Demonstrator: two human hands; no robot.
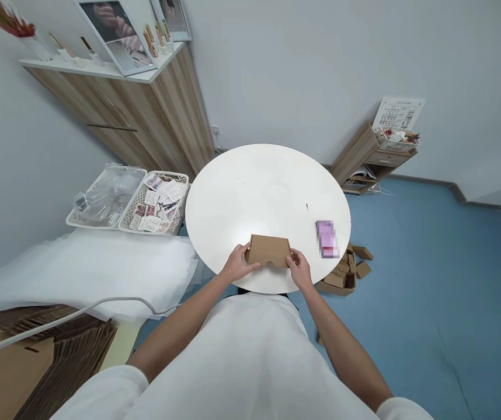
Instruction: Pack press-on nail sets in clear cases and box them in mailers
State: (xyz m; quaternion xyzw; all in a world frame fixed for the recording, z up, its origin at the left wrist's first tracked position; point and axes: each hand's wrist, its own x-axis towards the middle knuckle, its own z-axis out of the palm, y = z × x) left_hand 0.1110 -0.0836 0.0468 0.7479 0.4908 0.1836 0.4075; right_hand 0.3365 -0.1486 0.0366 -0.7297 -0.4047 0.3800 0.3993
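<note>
A small brown cardboard box (269, 249) lies at the near edge of the round white table (268, 198). My left hand (236, 263) grips its left end, fingers curled round the corner. At the box's right end, my right hand (299, 270) pinches the front corner. To the right on the table lies a small pink packet (327, 238), apart from both hands.
Several small cardboard boxes (347, 269) lie on the blue floor right of the table. Left of it stand two white baskets, one with clear plastic (108, 195), one with cards (157, 202). Flat cardboard sheets (35, 356) are stacked at lower left. A wooden cabinet (145, 116) stands behind.
</note>
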